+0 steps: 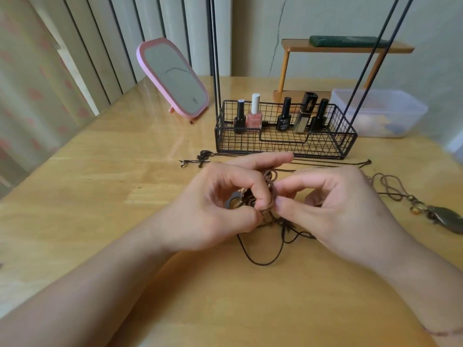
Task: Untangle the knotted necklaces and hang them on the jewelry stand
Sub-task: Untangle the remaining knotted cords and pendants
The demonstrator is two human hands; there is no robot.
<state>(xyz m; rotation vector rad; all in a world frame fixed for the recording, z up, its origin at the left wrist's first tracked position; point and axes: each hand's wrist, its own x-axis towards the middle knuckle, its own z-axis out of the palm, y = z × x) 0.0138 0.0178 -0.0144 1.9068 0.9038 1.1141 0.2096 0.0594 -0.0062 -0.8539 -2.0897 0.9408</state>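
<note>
Near centre on the table [100,171]: left hand [220,206] and right hand [333,209] each pinch the knotted necklaces [269,194]; cords light, limp, snag-prone, best gripped beside the knot. Far right: jewelry stand [285,144], unhung.

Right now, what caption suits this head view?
Both hands, left hand and right hand, pick at knotted necklaces before a wire stand.
</note>
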